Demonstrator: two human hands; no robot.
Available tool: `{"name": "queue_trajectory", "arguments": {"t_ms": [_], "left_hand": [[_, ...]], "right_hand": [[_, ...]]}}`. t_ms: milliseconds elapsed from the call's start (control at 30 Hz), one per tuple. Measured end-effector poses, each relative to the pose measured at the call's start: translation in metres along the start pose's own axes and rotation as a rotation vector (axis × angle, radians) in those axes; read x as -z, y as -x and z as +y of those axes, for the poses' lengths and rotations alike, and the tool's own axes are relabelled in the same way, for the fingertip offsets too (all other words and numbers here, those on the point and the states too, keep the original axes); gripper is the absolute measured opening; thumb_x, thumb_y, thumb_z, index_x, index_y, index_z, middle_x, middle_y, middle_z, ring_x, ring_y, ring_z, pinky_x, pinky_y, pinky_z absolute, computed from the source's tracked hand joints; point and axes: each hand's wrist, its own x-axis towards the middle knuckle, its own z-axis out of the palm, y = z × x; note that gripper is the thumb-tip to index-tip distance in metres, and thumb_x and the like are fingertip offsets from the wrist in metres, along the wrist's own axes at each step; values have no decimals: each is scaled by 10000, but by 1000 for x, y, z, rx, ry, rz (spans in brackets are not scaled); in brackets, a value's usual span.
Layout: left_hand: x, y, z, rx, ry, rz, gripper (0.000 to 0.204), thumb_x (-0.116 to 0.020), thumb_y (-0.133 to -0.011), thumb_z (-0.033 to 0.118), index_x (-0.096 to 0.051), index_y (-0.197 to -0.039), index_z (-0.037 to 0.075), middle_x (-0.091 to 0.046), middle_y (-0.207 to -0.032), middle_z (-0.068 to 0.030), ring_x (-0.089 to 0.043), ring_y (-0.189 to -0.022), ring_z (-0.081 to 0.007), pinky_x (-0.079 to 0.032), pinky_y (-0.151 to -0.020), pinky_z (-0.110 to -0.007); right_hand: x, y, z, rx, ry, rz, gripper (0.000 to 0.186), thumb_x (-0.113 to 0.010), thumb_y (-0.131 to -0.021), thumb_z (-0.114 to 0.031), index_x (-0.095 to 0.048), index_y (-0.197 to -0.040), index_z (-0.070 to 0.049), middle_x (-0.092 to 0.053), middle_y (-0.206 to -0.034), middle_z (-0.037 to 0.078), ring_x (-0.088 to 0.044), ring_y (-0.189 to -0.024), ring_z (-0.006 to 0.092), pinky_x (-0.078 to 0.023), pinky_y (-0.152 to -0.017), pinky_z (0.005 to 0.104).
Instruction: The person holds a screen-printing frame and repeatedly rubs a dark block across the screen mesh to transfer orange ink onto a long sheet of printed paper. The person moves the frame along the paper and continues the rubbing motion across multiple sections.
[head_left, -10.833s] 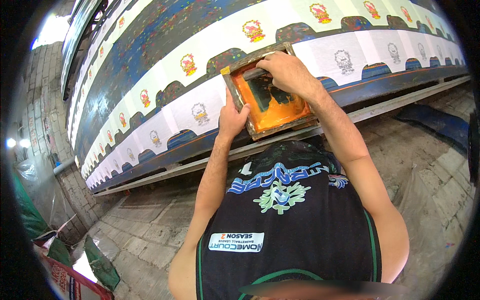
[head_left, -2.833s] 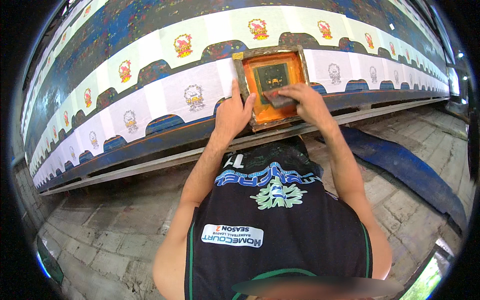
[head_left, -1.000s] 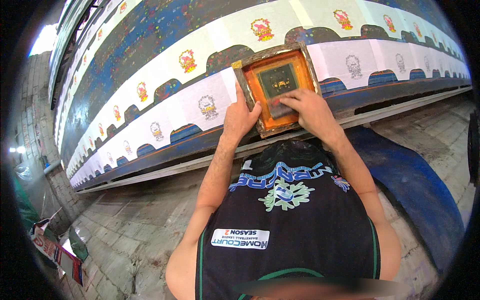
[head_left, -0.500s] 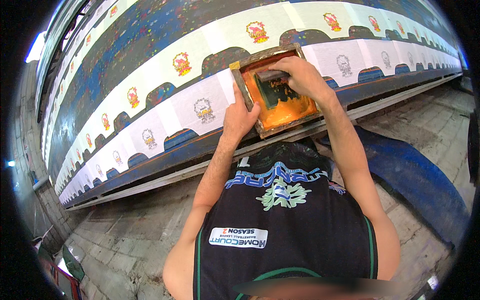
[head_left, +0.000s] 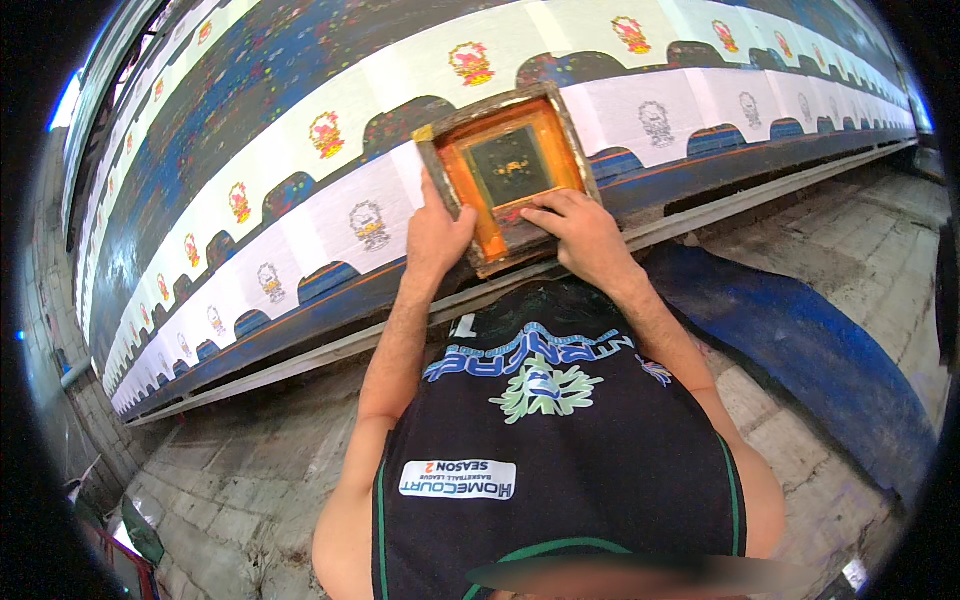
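Scraper (head_left: 524, 230) has slid nearer, pinched in the right hand (head_left: 588, 235); left hand (head_left: 438, 236), half-curled, seemingly clasps the likely stiff frame (head_left: 577, 140) along its left side, the soundest hold.

The right hand (head_left: 588, 238) partly hides the squeegee (head_left: 524, 233).

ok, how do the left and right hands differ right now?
Place: the left hand is at the left side of the wooden frame; the right hand is over its lower right part.
Pose: the left hand's index finger and thumb are spread apart; the right hand's fingers close around a squeegee.
Contact: the left hand touches the frame itself; the right hand holds the squeegee.
Shared: both are bare.
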Motion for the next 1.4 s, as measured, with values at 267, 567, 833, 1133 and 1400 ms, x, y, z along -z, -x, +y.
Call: {"name": "queue_trajectory", "arguments": {"t_ms": [267,567,833,1133,1400], "left_hand": [[-25,2,60,-120,56,124,1045,-768,-947,237,-153,-1734,-73,-781,-815,-260,-787,-719,-455,-618,-640,-529],[-128,-38,183,-136,75,57,1102,-772,-943,287,-114,-1727,-120,-745,-759,-248,-758,-673,-451,-584,-594,-536],[-154,-55,192,-37,187,17,1056,-809,-921,216,-218,-1781,53,-834,-1068,-202,-833,-878,-313,-658,-794,-416],[-162,-58,176,-122,220,87,1084,-801,-897,257,-218,-1766,-25,-755,-753,-154,-764,-645,-281,-591,-617,-404],[-153,-55,189,-43,175,20,1064,-801,-904,211,-223,-1785,69,-833,-984,-193,-817,-784,-277,-637,-710,-412]], "right_hand": [[49,19,54,39,-59,10,562,-684,-825,94,-775,-1345,-100,-727,-1351,104,-670,-1305,324,-561,-1105,457],[134,67,182,11,-15,33,495,-690,-835,62,-798,-1294,-87,-732,-1324,100,-667,-1257,330,-556,-1105,464],[147,73,215,54,21,-31,530,-760,-826,35,-766,-1339,-96,-718,-1294,110,-669,-1256,333,-554,-1114,470],[162,63,217,82,-5,-169,439,-742,-857,7,-767,-1288,-73,-746,-1226,134,-695,-1222,347,-572,-1084,470],[155,-34,250,36,27,-59,453,-692,-879,37,-777,-1306,-87,-770,-1240,111,-691,-1246,347,-580,-1067,475]]}}
